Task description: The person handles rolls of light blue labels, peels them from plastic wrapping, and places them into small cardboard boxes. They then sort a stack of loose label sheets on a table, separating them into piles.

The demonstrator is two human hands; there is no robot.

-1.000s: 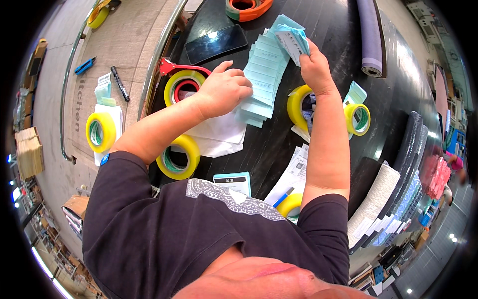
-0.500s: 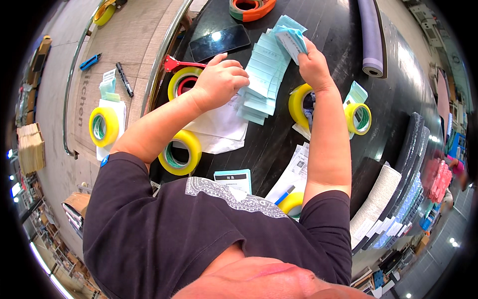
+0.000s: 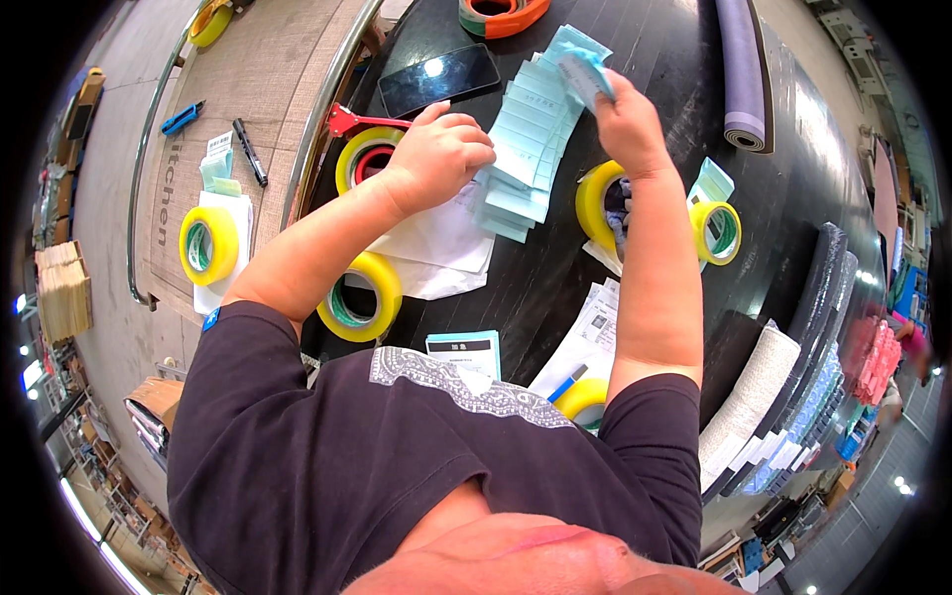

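From here I see the right hand (image 3: 631,127) pinching a bunch of blue slips (image 3: 585,77) by one edge, perhaps to leave their faces clear. A row of slips (image 3: 535,129) lies overlapped on the black table (image 3: 526,288), probably so each edge shows. The left hand (image 3: 441,156) curls beside it; whether its fingertips grip paper, I cannot tell.

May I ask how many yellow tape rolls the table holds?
5 rolls: one in the red dispenser, one by the left forearm, one left, one right of the right forearm, one by its sleeve; more may be hidden.
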